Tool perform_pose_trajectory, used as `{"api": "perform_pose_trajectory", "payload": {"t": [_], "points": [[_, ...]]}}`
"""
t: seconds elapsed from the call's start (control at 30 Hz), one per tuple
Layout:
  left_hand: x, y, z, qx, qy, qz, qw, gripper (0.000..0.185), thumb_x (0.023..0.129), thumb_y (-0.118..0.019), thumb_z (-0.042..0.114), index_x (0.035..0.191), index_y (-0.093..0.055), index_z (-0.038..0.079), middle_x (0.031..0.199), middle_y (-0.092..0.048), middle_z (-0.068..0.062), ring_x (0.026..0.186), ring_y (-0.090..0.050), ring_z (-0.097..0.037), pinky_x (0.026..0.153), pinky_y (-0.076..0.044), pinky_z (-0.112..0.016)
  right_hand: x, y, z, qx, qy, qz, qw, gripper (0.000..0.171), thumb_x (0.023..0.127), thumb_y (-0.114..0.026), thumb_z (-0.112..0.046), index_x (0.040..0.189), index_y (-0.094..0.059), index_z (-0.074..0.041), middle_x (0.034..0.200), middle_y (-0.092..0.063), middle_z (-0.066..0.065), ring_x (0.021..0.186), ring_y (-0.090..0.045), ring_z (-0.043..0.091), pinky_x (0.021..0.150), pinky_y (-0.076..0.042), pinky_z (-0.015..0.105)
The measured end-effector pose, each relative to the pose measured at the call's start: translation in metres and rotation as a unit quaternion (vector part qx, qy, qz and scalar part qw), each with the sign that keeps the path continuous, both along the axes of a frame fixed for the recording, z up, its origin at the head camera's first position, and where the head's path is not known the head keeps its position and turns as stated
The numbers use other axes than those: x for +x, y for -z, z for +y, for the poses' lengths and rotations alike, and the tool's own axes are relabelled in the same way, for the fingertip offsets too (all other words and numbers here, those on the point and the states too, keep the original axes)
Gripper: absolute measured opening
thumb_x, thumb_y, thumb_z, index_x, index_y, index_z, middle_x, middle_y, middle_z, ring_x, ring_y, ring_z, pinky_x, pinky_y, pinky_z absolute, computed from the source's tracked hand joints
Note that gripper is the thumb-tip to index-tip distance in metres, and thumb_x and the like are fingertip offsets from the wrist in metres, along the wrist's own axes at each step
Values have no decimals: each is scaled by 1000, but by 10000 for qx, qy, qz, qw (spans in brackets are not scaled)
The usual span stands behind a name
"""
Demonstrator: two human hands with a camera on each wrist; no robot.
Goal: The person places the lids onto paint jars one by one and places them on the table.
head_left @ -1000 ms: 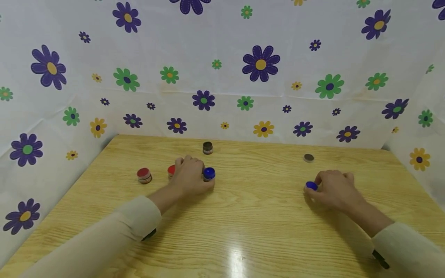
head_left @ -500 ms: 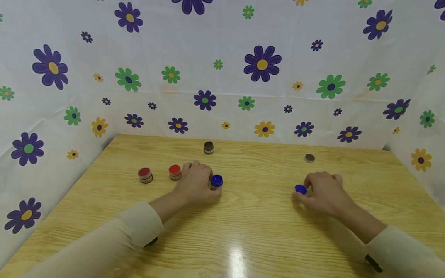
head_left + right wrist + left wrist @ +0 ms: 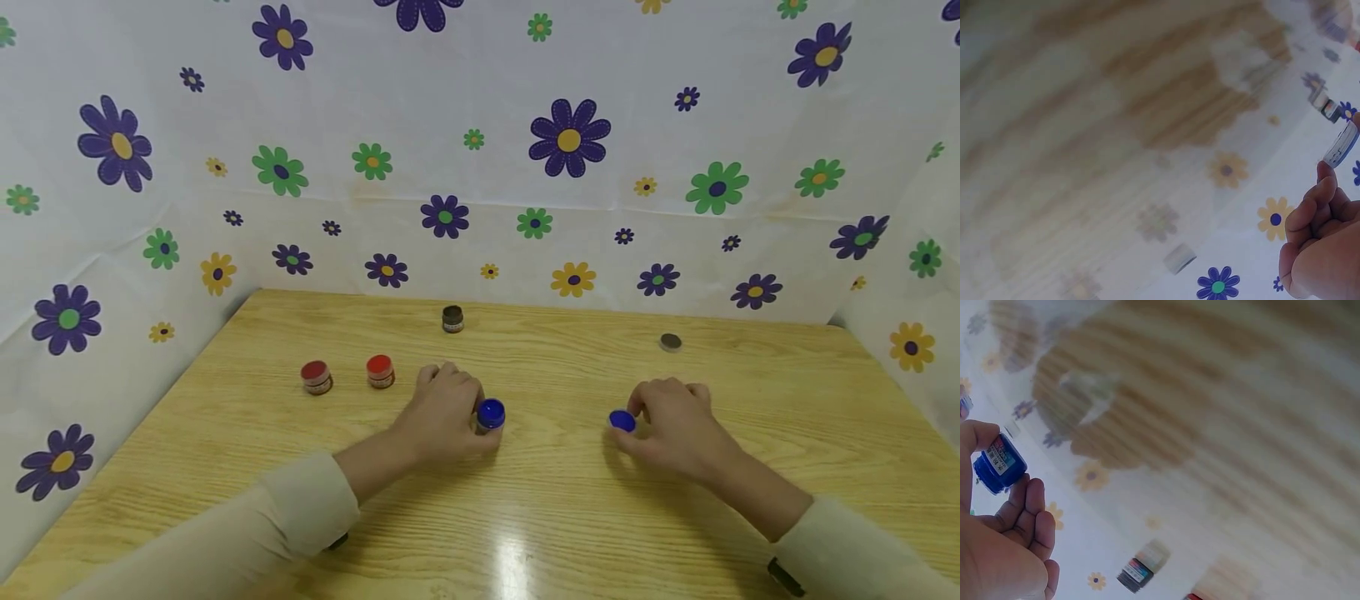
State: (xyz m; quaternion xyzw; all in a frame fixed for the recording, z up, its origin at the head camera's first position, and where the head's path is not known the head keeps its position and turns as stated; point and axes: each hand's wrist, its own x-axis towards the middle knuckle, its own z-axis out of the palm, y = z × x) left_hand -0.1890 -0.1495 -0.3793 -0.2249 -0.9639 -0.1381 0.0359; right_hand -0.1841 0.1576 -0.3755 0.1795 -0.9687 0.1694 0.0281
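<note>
A small blue paint jar [image 3: 491, 414], its top uncovered, is pinched between the thumb and fingers of my left hand [image 3: 447, 418]. The left wrist view shows the same jar [image 3: 1001, 464] with a label on its side. To the right, my right hand [image 3: 678, 427] pinches a round blue lid [image 3: 622, 421] by its edge. That lid [image 3: 1341, 147] looks thin and pale-rimmed in the right wrist view. Jar and lid are apart, with a stretch of table between them. Whether the jar touches the table I cannot tell.
A red jar [image 3: 380, 372] and a darker red jar [image 3: 316, 377] stand left of my left hand on the wooden table [image 3: 555, 517]. Farther back is a dark, uncovered jar [image 3: 452, 319]. A dark lid [image 3: 671, 342] lies at the back right. Flowered cloth [image 3: 480, 175] encloses the table.
My left hand has brought the blue jar rightward and nearer, away from the red jar. My right hand has carried the blue lid leftward, so the two are closer together.
</note>
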Motion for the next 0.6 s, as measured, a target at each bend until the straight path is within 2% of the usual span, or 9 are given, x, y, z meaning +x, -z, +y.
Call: {"api": "perform_pose_trajectory", "payload": {"t": [0.23,0.6], "points": [[8,-1,7,68,276,-37,9996,34,79,-73,45,81,-60,14,81,-59,5,82,-43,-16,95,-32,-50,7,0,-13,-119,-170,-27,9998,30,82,-76,-40,87,-64,-13,74,-51,-6,77,-45,15,87,-27,52],[15,0,20,157,557,-146,9982,32,78,-74,44,80,-59,16,82,-58,7,83,-44,-14,95,-33,-48,14,-2,-35,-509,-462,-148,9975,28,81,-76,-40,84,-63,-15,71,-50,-6,73,-43,12,83,-27,48]]}}
